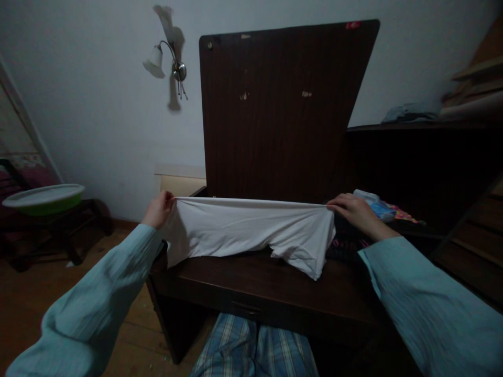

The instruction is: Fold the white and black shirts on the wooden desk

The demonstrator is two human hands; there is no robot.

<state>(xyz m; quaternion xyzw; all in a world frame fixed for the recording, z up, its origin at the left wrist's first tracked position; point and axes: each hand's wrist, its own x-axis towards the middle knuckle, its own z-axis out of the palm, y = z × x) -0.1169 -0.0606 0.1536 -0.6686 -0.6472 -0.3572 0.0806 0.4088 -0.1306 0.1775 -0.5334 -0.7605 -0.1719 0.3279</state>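
A white cloth (236,225), perhaps a garment, is stretched out between my two hands over a dark wooden desk (220,277). At its upper left corner my left hand (159,208) pinches the edge. My right hand (353,212) grips the upper right corner with thumb and fingers pressed together. The top edge runs taut and nearly level. Below it the fabric hangs in creases, and its lower right part rests on or just over the desktop; the exact contact is hard to tell.
Behind the desk stands a tall dark wooden panel (275,115). A blue and white packet (377,207) lies on the right, beside dark shelving (424,157). To the left, a green basin (45,201) sits on a dark chair. A lamp (155,62) hangs on the wall.
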